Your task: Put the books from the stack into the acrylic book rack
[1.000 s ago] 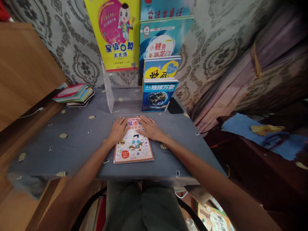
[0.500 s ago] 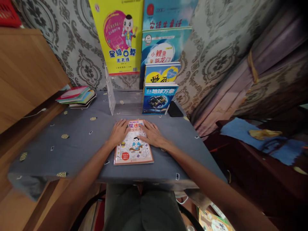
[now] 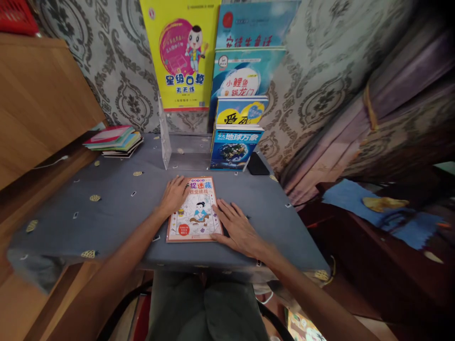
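Note:
A thin picture book (image 3: 195, 210) with an orange border lies face up on the table in front of me, its cover showing a seated figure in blue. My left hand (image 3: 175, 195) rests flat on its upper left edge, fingers stretched out. Along the lower right side is my right hand (image 3: 239, 228), fingers spread, thumb on the cover near the bottom corner. Behind the book stands a clear acrylic rack (image 3: 188, 161), with a blue book with a globe on its cover (image 3: 234, 150) at the front right.
Further books stand behind, among them a yellow workbook (image 3: 183, 57). A black phone (image 3: 258, 164) lies beside the rack. At the far left is a stack of booklets (image 3: 115, 140) by a wooden cabinet (image 3: 46, 104). A blue cloth (image 3: 377, 213) lies on a dark surface to the right.
My right hand has slid from the book's upper right down to its lower right edge, uncovering the title. My left hand stays at the upper left. The view has shifted slightly.

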Tool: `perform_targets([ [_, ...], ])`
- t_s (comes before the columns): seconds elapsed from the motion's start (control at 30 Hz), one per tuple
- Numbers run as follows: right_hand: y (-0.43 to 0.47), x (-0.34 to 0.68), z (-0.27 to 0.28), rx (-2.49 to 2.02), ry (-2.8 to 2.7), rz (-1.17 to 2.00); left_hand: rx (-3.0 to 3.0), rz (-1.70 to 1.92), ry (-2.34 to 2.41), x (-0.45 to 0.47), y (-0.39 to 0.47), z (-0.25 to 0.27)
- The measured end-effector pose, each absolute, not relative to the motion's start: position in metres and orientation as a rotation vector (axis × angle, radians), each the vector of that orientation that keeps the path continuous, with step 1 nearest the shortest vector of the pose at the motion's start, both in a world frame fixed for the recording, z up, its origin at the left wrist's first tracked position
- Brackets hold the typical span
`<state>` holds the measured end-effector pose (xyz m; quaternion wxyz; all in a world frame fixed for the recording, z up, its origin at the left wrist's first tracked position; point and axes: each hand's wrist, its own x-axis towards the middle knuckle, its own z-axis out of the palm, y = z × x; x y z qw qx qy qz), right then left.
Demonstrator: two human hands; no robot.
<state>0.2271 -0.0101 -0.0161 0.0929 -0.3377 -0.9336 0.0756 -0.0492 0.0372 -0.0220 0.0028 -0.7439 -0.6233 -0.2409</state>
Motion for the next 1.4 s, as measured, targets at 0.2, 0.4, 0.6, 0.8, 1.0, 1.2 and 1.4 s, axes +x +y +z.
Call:
perform_targets([
  [0.2, -0.008, 0.228, -0.019, -0.988, -2.758, 0.232, -2.286, -1.295, -1.894, -0.056, 0.039, -0.024],
  [0.4, -0.007, 0.228, -0.022, -0.983, -2.733, 0.265, -1.653, -2.359, -2.344, -0.072, 0.05, -0.017],
  [0.6, -0.007, 0.228, -0.022, -0.993, -2.693, 0.314, -1.325, -2.93, -2.618, -0.068, 0.052, -0.013],
  [0.8, -0.008, 0.229, -0.021, -0.983, -2.66, 0.368, -1.317, -3.152, -2.675, -0.052, 0.039, -0.003],
  [1.0, -0.008, 0.231, -0.021, -1.0, -2.632, 0.425, -1.255, -3.347, -2.597, -0.051, 0.035, 0.0],
  [1.2, -0.006, 0.232, -0.018, -1.011, -2.55, 0.593, -1.219, -3.461, -2.458, -0.049, 0.035, 0.003],
  [1.4, -0.007, 0.231, -0.013, -1.11, -2.339, 0.818, -1.191, -3.661, -2.205, -0.045, 0.033, 0.009],
])
